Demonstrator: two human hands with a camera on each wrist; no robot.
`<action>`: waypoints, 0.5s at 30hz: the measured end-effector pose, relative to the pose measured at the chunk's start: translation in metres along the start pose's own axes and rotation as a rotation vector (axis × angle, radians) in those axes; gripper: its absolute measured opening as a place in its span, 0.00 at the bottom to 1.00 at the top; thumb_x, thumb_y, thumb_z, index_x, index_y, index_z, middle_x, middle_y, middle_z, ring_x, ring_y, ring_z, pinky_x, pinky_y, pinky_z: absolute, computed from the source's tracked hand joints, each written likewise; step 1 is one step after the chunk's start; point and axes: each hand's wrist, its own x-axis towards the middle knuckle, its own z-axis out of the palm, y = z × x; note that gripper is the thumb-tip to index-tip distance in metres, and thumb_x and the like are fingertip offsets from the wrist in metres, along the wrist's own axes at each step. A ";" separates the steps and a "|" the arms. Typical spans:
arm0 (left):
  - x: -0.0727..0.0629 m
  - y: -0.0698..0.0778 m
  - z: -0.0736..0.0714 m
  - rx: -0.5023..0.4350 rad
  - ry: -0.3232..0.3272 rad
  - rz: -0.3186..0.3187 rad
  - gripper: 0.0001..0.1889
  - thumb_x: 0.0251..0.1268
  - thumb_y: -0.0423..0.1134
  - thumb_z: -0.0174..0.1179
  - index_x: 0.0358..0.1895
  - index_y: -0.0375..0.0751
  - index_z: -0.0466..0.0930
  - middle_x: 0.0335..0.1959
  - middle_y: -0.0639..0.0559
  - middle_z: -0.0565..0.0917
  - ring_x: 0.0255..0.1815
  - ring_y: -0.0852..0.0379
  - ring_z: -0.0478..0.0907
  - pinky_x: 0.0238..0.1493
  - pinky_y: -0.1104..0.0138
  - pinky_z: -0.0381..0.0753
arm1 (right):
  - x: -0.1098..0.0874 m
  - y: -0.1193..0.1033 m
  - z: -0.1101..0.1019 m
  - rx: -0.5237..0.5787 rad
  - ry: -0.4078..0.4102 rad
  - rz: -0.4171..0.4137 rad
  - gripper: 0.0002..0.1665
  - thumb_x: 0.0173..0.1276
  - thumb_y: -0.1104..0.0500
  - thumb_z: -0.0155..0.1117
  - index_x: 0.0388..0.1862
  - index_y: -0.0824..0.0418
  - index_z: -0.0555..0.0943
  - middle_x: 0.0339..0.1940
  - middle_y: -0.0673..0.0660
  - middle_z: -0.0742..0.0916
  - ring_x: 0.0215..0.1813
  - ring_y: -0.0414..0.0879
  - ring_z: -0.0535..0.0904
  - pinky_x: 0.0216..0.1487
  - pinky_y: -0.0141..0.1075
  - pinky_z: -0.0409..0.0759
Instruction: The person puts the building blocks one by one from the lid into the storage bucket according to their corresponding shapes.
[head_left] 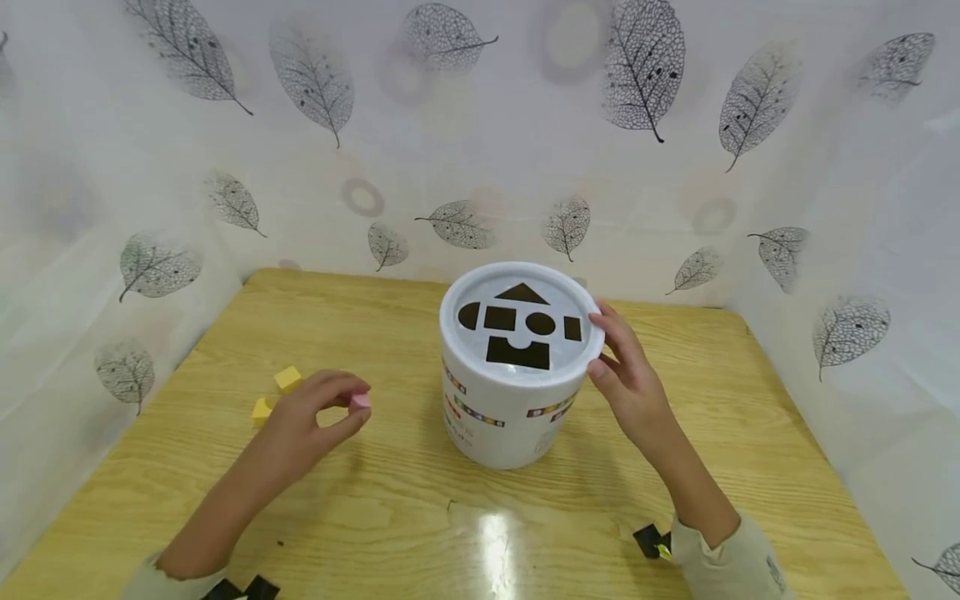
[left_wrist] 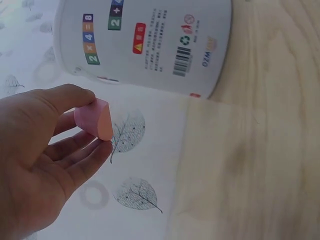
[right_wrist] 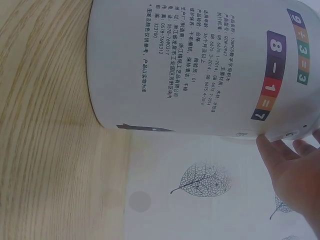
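Observation:
My left hand (head_left: pixel 311 412) pinches a small pink half-round block (left_wrist: pixel 95 119) between thumb and fingertips, above the table and left of the bucket. A white cylindrical bucket (head_left: pixel 487 417) stands upright, with coloured sums and small print on its side. Its lid (head_left: pixel 480 350) has dark cut-outs: a triangle, a square, a circle, a half-round, a rectangle and an arch. My right hand (head_left: pixel 633 392) touches the right side of the lid's rim with relaxed, spread thumb and fingers. In the right wrist view, the thumb (right_wrist: pixel 270 155) lies against the bucket near its top.
Two yellow blocks, one farther back (head_left: pixel 288 379) and one nearer (head_left: pixel 262 412), lie on the wooden table (head_left: pixel 420 533) beside my left hand. A white cloth (head_left: pixel 487 150) printed with leaves encloses the back and both sides. Black pieces (head_left: pixel 647 542) show at both wrists.

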 end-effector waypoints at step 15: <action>0.032 0.040 -0.027 -0.242 -0.018 0.134 0.14 0.65 0.32 0.68 0.53 0.45 0.82 0.53 0.55 0.79 0.51 0.63 0.83 0.55 0.70 0.83 | 0.000 -0.004 0.002 -0.008 0.012 0.011 0.30 0.79 0.65 0.53 0.78 0.57 0.63 0.82 0.50 0.61 0.77 0.43 0.64 0.69 0.26 0.71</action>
